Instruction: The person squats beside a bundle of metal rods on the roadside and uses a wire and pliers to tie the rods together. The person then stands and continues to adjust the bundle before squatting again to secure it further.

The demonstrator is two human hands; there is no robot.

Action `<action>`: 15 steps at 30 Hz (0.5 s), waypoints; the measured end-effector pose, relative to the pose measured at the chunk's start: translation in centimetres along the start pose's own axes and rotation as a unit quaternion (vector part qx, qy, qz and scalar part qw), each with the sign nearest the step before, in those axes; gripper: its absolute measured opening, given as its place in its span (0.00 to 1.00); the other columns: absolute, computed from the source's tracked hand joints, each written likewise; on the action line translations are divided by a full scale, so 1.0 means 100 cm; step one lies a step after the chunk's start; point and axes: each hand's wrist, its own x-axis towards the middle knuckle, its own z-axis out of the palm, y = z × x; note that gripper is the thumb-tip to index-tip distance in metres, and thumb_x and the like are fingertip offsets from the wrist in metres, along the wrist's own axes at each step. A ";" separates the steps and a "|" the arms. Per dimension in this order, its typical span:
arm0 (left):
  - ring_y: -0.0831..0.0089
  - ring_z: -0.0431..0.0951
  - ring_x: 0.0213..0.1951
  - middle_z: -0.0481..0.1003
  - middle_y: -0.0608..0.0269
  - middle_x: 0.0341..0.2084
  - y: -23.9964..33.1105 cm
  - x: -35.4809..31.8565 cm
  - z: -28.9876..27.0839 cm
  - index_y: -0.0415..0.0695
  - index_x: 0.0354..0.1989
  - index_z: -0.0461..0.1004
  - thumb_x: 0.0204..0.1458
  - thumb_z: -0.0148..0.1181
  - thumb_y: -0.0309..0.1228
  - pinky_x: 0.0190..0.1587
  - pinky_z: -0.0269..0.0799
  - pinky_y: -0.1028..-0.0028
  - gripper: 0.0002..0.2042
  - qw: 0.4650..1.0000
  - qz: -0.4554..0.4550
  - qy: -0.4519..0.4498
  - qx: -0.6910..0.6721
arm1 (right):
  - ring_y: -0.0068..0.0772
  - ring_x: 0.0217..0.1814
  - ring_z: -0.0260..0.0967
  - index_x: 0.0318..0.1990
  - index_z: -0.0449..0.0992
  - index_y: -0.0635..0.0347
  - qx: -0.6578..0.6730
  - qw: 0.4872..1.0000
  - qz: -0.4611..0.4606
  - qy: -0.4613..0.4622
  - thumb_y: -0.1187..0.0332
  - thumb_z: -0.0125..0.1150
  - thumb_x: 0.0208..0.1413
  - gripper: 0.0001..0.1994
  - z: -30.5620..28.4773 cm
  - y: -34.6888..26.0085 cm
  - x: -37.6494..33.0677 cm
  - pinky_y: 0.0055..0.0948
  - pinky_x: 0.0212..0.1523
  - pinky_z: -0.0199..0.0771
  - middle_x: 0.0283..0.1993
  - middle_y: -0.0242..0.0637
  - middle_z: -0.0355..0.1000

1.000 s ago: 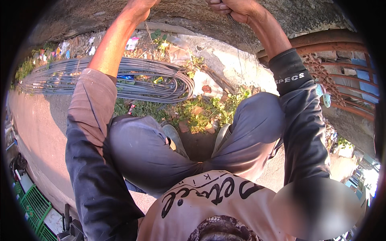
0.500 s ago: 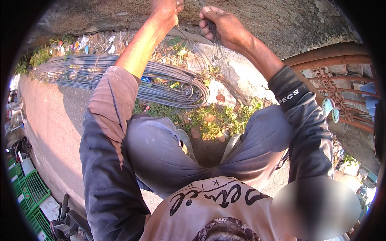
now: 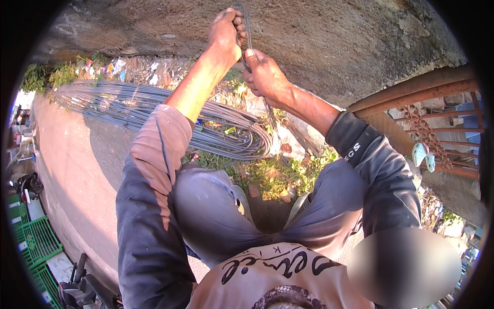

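Observation:
A bundle of thin grey wires (image 3: 248, 28) is bent into a loop in front of the wall. My left hand (image 3: 225, 33) is closed around one side of it near the top. Just below and to the right, my right hand (image 3: 265, 74) grips the same bundle, thumb pressed along it. Loose wire ends (image 3: 269, 114) hang down beneath my right hand. Behind my left forearm, a long coil of thick grey rods (image 3: 123, 103) lies on the ground, its rounded end near my knees.
A rough concrete wall (image 3: 319, 41) rises just beyond my hands. Green weeds (image 3: 267, 175) and litter (image 3: 154, 72) line its foot. At the right stands a rusty metal grille (image 3: 442, 131) with a chain and pale slippers (image 3: 420, 153). Green plastic crates (image 3: 41, 239) stand at the left.
Both hands have come closer together, the right moving left and lower, the left slightly right. The wires now form a visible loop above them. The view has shifted slightly.

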 end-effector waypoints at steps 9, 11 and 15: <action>0.68 0.67 0.27 0.68 0.59 0.27 0.030 0.012 -0.025 0.43 0.37 0.63 0.68 0.34 0.58 0.28 0.66 0.69 0.27 0.985 -0.154 0.005 -0.077 | 0.15 0.16 0.45 0.49 0.72 0.58 -0.125 0.988 0.047 -0.078 0.51 0.39 0.73 0.21 -0.020 -0.001 -0.005 0.23 0.17 0.48 0.18 0.20 0.51; 0.73 0.61 0.19 0.63 0.63 0.20 0.028 0.006 -0.012 0.45 0.31 0.62 0.68 0.33 0.57 0.19 0.59 0.72 0.27 0.986 -0.139 0.086 -0.038 | 0.28 0.25 0.67 0.56 0.71 0.64 -0.247 0.966 0.018 -0.072 0.49 0.41 0.72 0.25 -0.027 0.003 0.001 0.32 0.31 0.69 0.25 0.35 0.69; 0.79 0.49 0.12 0.55 0.70 0.12 0.034 0.008 -0.004 0.48 0.23 0.57 0.69 0.32 0.54 0.13 0.45 0.75 0.26 0.983 -0.093 0.159 -0.025 | 0.56 0.64 0.67 0.59 0.66 0.72 -0.359 0.928 -0.094 0.019 0.46 0.46 0.69 0.31 -0.014 0.012 0.003 0.45 0.62 0.66 0.60 0.63 0.68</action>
